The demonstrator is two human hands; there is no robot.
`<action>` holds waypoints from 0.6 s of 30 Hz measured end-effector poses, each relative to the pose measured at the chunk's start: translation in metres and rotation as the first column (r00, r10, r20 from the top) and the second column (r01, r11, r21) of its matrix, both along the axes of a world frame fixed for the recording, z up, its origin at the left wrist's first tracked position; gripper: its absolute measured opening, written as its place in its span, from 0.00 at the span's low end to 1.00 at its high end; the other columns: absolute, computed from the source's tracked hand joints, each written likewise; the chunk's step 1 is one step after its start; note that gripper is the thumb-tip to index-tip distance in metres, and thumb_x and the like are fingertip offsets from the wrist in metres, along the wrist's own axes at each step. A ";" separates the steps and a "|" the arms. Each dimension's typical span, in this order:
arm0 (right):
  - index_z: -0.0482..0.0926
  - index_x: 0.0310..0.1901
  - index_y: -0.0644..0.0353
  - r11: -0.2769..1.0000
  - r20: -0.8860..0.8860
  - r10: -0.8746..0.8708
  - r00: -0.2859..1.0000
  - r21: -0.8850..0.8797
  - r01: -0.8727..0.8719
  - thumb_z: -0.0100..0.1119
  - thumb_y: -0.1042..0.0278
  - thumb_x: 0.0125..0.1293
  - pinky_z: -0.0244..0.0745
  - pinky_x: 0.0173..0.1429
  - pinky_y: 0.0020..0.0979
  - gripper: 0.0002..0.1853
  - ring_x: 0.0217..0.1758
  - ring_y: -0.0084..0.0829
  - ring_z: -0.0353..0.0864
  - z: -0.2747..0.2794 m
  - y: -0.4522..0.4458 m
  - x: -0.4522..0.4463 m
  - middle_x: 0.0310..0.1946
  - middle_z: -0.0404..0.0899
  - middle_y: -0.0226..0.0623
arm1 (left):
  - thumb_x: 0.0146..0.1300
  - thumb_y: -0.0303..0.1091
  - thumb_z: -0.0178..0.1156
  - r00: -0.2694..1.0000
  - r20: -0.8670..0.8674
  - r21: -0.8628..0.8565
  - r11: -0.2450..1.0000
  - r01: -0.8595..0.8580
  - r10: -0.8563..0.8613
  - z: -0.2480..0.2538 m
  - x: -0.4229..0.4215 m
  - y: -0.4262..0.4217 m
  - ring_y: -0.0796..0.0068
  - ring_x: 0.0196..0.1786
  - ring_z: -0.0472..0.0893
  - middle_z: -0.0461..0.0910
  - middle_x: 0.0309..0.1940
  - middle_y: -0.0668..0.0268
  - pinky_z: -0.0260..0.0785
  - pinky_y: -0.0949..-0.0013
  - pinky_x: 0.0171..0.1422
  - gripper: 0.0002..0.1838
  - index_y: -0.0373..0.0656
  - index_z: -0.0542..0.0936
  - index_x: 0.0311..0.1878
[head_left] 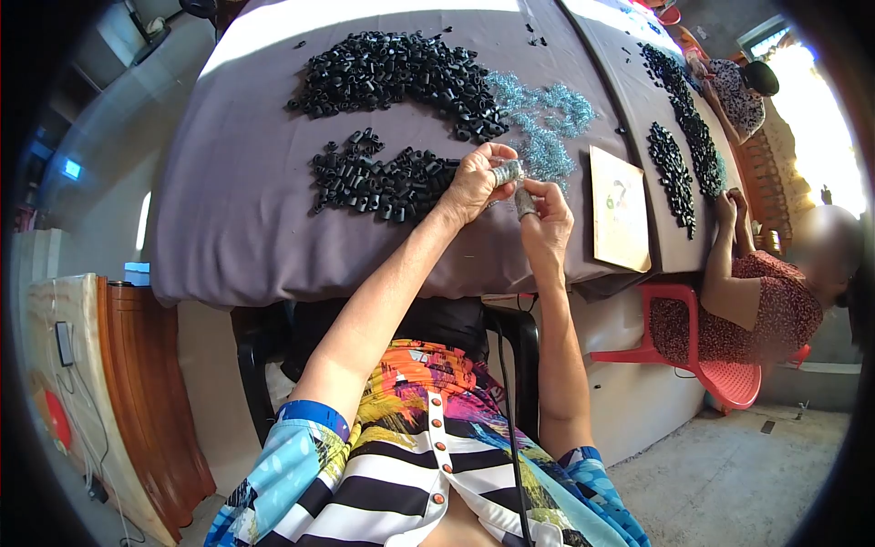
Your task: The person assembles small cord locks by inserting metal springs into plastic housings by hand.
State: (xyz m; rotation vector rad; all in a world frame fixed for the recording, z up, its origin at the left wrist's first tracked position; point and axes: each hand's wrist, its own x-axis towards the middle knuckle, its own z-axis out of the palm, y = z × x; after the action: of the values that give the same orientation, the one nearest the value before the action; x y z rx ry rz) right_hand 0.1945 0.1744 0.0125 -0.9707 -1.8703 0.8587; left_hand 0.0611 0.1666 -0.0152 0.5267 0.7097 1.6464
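From where I stand, the left hand (469,187) and the right hand (547,223) nearly meet above the near side of the cloth-covered table (255,219). Both are pinched closed at the fingertips. Something small and shiny seems to show between them, but it's too small for me to say what it is or which hand grips it. Pale wraps cover some fingers on both.

For work this fine, I'd hold one hand firm as the rest, let the other make the small moves, and keep the tips close together over the cloth. Wrapped fingers probably feel less, so a light, square pinch should serve better than a hard squeeze.

The black pieces (383,77) are short, hollow and tube-like, lying jumbled in a far pile and a near one, left of the hands. Just beyond the hands, the metal bits (547,150) lie in a loose, silvery-blue tangle, thin and glinting.
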 end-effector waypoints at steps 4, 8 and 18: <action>0.75 0.37 0.65 0.964 -0.145 0.037 0.989 -0.255 -0.074 0.48 0.82 0.55 0.69 0.28 0.24 0.09 0.24 0.18 0.73 0.009 0.001 -0.003 0.27 0.77 0.31 | 0.61 0.24 0.54 0.999 -0.048 0.023 0.999 0.027 -0.026 0.000 -0.001 -0.001 0.84 0.27 0.75 0.74 0.30 0.68 0.73 0.80 0.31 0.12 0.42 0.68 0.47; 0.75 0.37 0.65 0.911 -0.169 -0.009 0.986 -0.407 -0.061 0.47 0.84 0.54 0.68 0.28 0.22 0.10 0.24 0.18 0.73 0.012 0.005 -0.003 0.26 0.76 0.32 | 0.61 0.23 0.54 0.998 -0.048 0.033 0.999 0.036 -0.035 0.001 -0.002 -0.001 0.83 0.26 0.75 0.75 0.31 0.67 0.73 0.80 0.30 0.12 0.41 0.68 0.47; 0.76 0.34 0.61 0.991 -0.268 -0.061 0.961 -0.132 0.026 0.46 0.91 0.46 0.65 0.32 0.20 0.16 0.29 0.17 0.69 -0.003 0.004 -0.006 0.28 0.75 0.27 | 0.59 0.22 0.55 0.998 -0.053 0.008 1.000 0.015 -0.015 0.001 -0.001 -0.001 0.83 0.28 0.75 0.73 0.32 0.68 0.72 0.82 0.31 0.12 0.41 0.69 0.46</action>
State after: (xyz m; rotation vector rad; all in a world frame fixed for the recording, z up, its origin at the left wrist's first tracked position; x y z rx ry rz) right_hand 0.1881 0.1781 0.0091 -0.9166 -1.5701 1.0401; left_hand 0.0600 0.1654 -0.0143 0.5822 0.7362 1.6270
